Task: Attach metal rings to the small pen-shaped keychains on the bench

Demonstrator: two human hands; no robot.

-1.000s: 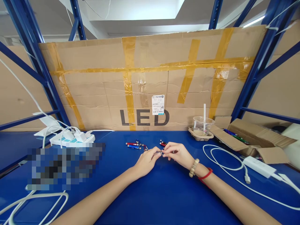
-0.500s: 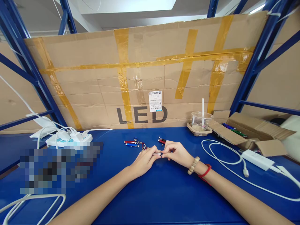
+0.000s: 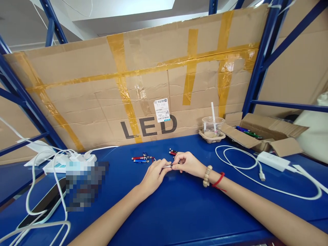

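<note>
- Blue shelf-top bench with a big taped cardboard sheet marked "LED" standing along the back, so a pretty makeshift workstation.
- Progress as far as I can judge: one small silver piece is in hand right now, dead centre of the bench, held just above the surface.
- A little bunch of red and blue pen-lights lies at about 10 o'clock from the hands, close by. One more red pen-light sits at 12 o'clock, just behind the fingers. Can't tell whether those are finished or waiting.
- An open cardboard box at 2 o'clock has more coloured sticks inside, so my guess is plenty are left.
- Left hand: palm down, fingers curled, thumb and fingertips pinched narrow on the left end of the silver piece.
- Right hand: comes in from 4 o'clock, also closed in a tight pinch on the other end. Its fingertips nearly meet the left's. Bead bracelet on that wrist.
- Both forearms are low and angled inward in a V, and look to rest on the bench.
- Other clutter: drink cup at 1 o'clock, white cable at 3, power strip at 9.
</note>
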